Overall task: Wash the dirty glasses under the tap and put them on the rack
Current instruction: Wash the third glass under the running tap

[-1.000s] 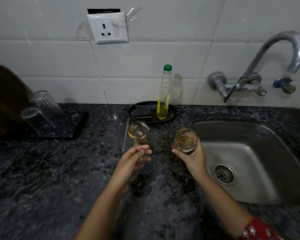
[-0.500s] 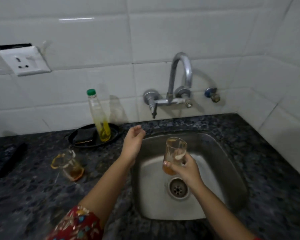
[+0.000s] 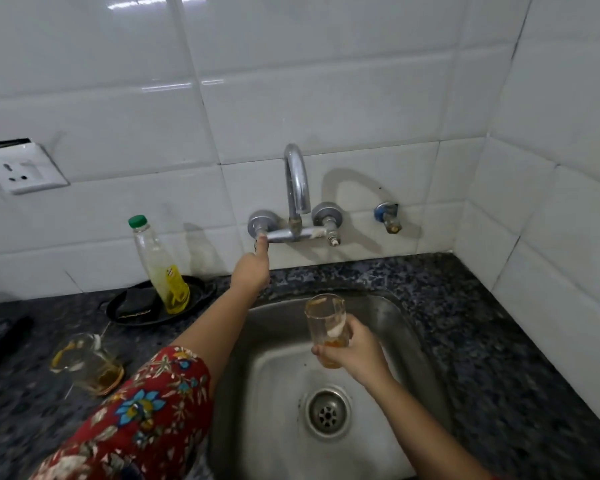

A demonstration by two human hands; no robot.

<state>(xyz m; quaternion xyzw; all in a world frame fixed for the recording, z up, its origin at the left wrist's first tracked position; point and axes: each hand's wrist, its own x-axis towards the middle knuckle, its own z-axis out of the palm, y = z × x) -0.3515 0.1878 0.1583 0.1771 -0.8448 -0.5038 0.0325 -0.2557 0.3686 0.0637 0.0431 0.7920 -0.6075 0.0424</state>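
Note:
My right hand (image 3: 352,351) holds a dirty glass (image 3: 325,320) with orange residue upright over the steel sink (image 3: 409,341), below and in front of the tap spout (image 3: 297,181). No water runs from it. My left hand (image 3: 252,268) reaches up to the tap's left handle (image 3: 262,225), fingers touching it. A second dirty glass (image 3: 84,362) stands on the dark granite counter (image 3: 499,341) left of the sink. Only the rack's dark edge (image 3: 0,341) shows at far left.
A black dish (image 3: 194,292) with a dark sponge (image 3: 134,303) and a green-capped bottle of yellow liquid (image 3: 163,271) sits by the wall. A wall socket (image 3: 21,168) is at left, a small blue-handled tap (image 3: 387,216) at right. The drain (image 3: 326,412) is in the sink floor.
My left hand has let go of the second glass and risen from the sink edge to the tap handle. The right hand carried its glass from the counter over the sink.

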